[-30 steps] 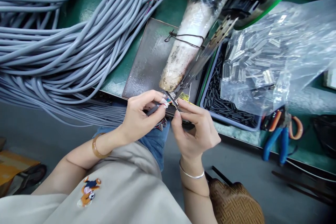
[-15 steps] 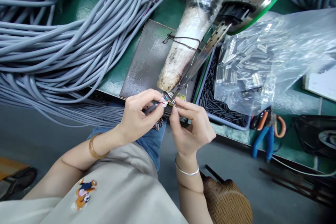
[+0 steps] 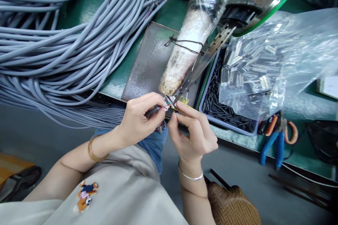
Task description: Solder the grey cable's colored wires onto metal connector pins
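Note:
My left hand [image 3: 141,116] is closed around the end of a grey cable [image 3: 152,111], whose thin coloured wires fan out past my fingertips. These wires meet a small metal multi-pin connector [image 3: 170,100] just under the soldering iron [image 3: 190,75], whose tip points down at it. My right hand [image 3: 194,126] is pinched just below and right of the connector, index fingertip beside the iron's tip. Whatever lies between its thumb and fingers is too small to make out. A whitish tube with a scorched end [image 3: 173,66] hangs right above the connector.
Bundles of grey cables [image 3: 66,49] cover the left of the green bench. A dark metal plate [image 3: 142,66] lies under the tube. To the right are a blue tray [image 3: 231,126] of black sleeves, a clear bag [image 3: 253,66] of metal connectors, and blue-handled pliers [image 3: 271,147].
My right thumb and fingers have drawn slightly down from the connector, and its index fingertip has dropped a little. My left hand keeps its hold on the cable. The view has shifted slightly.

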Demonstrator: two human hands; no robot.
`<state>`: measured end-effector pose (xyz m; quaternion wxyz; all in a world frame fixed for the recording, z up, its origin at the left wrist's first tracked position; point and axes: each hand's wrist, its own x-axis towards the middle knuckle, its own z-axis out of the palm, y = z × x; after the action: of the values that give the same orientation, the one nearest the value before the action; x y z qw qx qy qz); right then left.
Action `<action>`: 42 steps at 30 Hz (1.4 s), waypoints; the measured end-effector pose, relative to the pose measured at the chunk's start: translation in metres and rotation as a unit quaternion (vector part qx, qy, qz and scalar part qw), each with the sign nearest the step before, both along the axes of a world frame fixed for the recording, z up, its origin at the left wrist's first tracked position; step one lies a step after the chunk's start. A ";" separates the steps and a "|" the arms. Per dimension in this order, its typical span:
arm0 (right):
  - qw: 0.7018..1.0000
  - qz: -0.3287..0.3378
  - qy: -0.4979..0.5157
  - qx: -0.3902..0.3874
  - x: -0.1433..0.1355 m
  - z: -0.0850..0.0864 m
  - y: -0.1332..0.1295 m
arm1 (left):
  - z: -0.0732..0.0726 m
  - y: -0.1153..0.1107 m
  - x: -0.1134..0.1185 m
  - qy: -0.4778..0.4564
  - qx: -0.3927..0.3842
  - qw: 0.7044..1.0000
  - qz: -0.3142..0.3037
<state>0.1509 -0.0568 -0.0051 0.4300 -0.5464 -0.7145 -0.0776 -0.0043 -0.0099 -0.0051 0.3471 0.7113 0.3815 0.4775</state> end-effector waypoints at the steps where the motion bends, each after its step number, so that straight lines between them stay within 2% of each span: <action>1: 1.000 0.003 -0.008 -0.001 0.001 -0.002 -0.001 | -0.001 0.000 -0.001 0.002 -0.008 1.000 -0.007; 4: 1.000 0.012 -0.005 0.001 0.003 -0.005 -0.005 | -0.001 -0.003 -0.001 -0.001 -0.015 1.000 -0.017; 7: 0.999 0.004 0.050 -0.001 0.008 -0.004 -0.011 | 0.001 -0.007 -0.001 -0.003 -0.006 0.999 -0.040; 11: 0.985 -0.041 0.144 -0.088 0.016 0.007 -0.016 | 0.001 -0.015 -0.002 -0.004 0.046 0.995 -0.092; 13: 0.970 -0.016 0.180 -0.162 0.019 0.016 -0.015 | -0.001 -0.019 -0.004 0.008 0.079 0.991 -0.110; 15: 0.954 0.037 0.203 -0.216 0.019 0.025 -0.014 | -0.004 -0.024 -0.005 0.015 0.093 0.987 -0.129; 17: 0.947 0.074 0.213 -0.227 0.018 0.031 -0.013 | -0.005 -0.028 -0.006 -0.009 0.058 0.988 -0.140; 20: 0.957 0.087 0.208 -0.184 0.015 0.035 -0.017 | -0.003 -0.031 -0.010 -0.113 -0.113 0.978 -0.136; 22: 0.975 0.080 0.162 -0.131 0.012 0.032 -0.022 | 0.000 -0.027 -0.014 -0.194 -0.259 0.935 -0.147; 24: 0.993 0.066 0.083 -0.060 0.009 0.025 -0.026 | 0.003 -0.021 -0.018 -0.255 -0.367 0.876 -0.180; 26: 0.998 0.060 0.010 0.011 0.006 0.016 -0.029 | 0.005 -0.016 -0.021 -0.300 -0.421 0.832 -0.204; 28: 0.996 0.073 -0.030 0.045 0.004 0.005 -0.031 | 0.005 -0.013 -0.023 -0.330 -0.435 0.810 -0.216; 31: 0.996 0.085 -0.021 0.008 0.003 -0.006 -0.033 | 0.003 -0.015 -0.021 -0.337 -0.426 0.813 -0.209; 33: 0.998 0.055 0.038 0.007 0.005 -0.007 -0.031 | 0.001 -0.017 -0.019 -0.326 -0.416 0.827 -0.190; 35: 0.989 0.018 0.115 0.092 0.008 -0.002 -0.027 | -0.002 -0.018 -0.018 -0.318 -0.402 0.840 -0.176; 38: 0.943 0.003 0.204 0.264 0.008 0.010 -0.019 | -0.008 -0.018 -0.018 -0.314 -0.372 0.856 -0.171; 40: 0.942 -0.013 0.210 0.262 0.005 0.017 -0.019 | -0.012 -0.018 -0.018 -0.315 -0.347 0.869 -0.161; 42: 0.964 -0.034 0.179 0.193 0.000 0.020 -0.023 | -0.016 -0.019 -0.018 -0.314 -0.320 0.882 -0.146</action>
<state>0.1505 -0.0801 0.0147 0.6452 -0.4823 -0.5783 -0.1291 -0.0226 -0.0284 -0.0210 0.7229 0.4226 0.2765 0.4716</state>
